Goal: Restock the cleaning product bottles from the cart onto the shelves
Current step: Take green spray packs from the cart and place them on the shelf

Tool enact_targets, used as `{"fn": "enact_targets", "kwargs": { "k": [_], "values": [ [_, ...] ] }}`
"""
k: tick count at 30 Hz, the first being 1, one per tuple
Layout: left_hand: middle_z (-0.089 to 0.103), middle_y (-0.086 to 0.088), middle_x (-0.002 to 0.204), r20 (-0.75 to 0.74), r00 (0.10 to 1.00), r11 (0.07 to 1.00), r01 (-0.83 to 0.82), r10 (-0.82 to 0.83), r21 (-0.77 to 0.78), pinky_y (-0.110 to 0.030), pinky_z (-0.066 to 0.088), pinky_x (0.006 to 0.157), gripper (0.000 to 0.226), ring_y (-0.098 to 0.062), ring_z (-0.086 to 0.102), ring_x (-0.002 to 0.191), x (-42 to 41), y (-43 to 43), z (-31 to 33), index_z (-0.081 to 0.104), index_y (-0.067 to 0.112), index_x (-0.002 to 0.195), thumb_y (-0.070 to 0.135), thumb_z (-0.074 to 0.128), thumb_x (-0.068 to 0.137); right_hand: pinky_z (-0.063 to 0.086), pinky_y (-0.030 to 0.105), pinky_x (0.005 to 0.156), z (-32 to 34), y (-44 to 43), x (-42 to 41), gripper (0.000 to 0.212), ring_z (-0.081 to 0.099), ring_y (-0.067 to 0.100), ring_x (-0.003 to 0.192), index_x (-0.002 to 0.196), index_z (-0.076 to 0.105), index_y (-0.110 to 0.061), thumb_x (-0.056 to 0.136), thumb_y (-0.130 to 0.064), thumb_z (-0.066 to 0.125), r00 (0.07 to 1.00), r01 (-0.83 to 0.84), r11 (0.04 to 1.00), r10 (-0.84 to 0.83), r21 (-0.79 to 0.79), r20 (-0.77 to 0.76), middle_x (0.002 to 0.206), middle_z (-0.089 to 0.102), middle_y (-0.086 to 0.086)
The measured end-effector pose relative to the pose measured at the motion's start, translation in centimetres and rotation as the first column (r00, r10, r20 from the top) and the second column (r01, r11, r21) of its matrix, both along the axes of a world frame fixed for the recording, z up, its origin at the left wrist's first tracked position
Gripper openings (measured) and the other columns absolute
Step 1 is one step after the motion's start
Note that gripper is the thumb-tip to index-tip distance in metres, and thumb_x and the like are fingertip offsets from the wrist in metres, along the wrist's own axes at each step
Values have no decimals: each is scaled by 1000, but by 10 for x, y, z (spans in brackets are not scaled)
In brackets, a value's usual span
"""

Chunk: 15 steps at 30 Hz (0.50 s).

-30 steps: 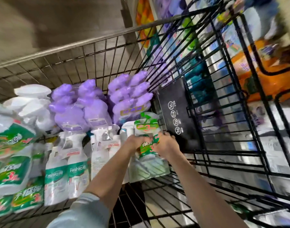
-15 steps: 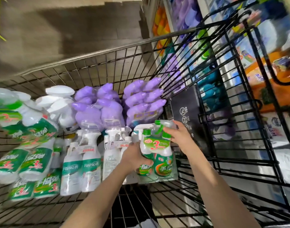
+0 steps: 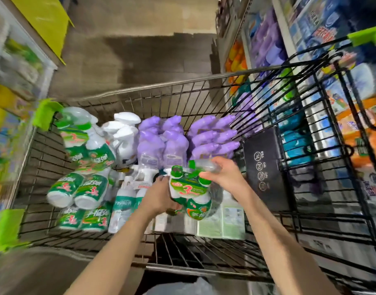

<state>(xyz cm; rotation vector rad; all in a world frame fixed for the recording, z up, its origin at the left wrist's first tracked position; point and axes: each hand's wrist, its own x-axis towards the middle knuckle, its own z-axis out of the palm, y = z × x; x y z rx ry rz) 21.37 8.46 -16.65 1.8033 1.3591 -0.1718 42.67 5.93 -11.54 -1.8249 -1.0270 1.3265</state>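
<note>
Green-and-white shrink-wrapped plastic: the three-bottle pack [image 3: 190,188] is at the centre of the frame, held just above the goods lying in the wire cart [image 3: 153,88]. The left hand [image 3: 159,196] has its grip wrapped round the pack's lower side, probably taking the weight. The right hand [image 3: 223,173] closes its grip over the clear spray head [image 3: 206,166] on top, likely to stop the bundle tipping. Two hands suit a bulky, slippery multipack. Purple bottles [image 3: 163,141] stand at the cart's far end, and more green packs [image 3: 76,188] lie at centre left. The shelves [image 3: 310,28] run up the right edge, the likely destination.
</note>
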Motion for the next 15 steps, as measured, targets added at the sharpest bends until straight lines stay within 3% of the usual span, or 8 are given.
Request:
{"fn": "enact_targets", "kwargs": {
  "k": [3, 5, 7, 9, 11, 15],
  "values": [
    [51, -7, 116, 23, 997, 996, -68, 70, -59, -30, 45, 83, 78, -25, 54, 109, -29, 5, 7, 51, 12, 120, 27, 84, 51, 48, 32, 73, -3, -2, -31, 31, 57, 12, 75, 90, 68, -2, 64, -7, 84, 999, -17, 1000, 17, -3, 37, 86, 70, 15],
    [53, -8, 112, 15, 999, 997, -41, 42, -66, -27, 41, 76, 59, -27, 56, 105, -49, 9, 15, 55, 9, 116, 31, 71, 63, 43, 32, 67, -7, -1, -50, 28, 51, 10, 66, 74, 62, -22, 62, -15, 87, 991, -53, 999, 50, 15, 120, 70, 65, 2],
    [62, -13, 111, -18, 996, 996, -91, 91, -21, -28, 42, 77, 39, -29, 58, 104, -71, 19, 21, 60, 6, 113, 24, 62, 79, 37, 27, 60, -6, 0, -64, 37, 46, 11, 63, 65, 52, -29, 64, -19, 87, 975, -85, 996, 77, 28, 207, 61, 53, -10],
    [67, -14, 107, 3, 955, 954, -295, 295, 57, -32, 46, 82, 24, -30, 61, 102, -94, 37, 29, 65, 6, 108, 12, 61, 84, 37, 24, 60, -3, 3, -74, 28, 51, 13, 68, 74, 60, -26, 65, -22, 86, 965, -115, 993, 108, 16, 237, 67, 56, -8],
    [66, -15, 112, 50, 875, 864, -483, 481, 143, -34, 45, 89, 27, -30, 60, 107, -111, 59, 41, 63, 4, 113, 11, 60, 87, 37, 20, 58, 0, 7, -82, 31, 52, 13, 72, 90, 65, -24, 67, -27, 85, 949, -160, 987, 158, -13, 272, 70, 56, -9],
    [62, -19, 116, 153, 734, 703, -678, 662, 216, -33, 42, 87, 34, -33, 57, 108, -127, 110, 61, 58, 0, 120, 14, 58, 89, 34, 19, 60, 4, 14, -85, 40, 55, 12, 80, 104, 68, -21, 68, -28, 84, 933, -159, 986, 166, -48, 320, 80, 60, -6]
  ]
}}
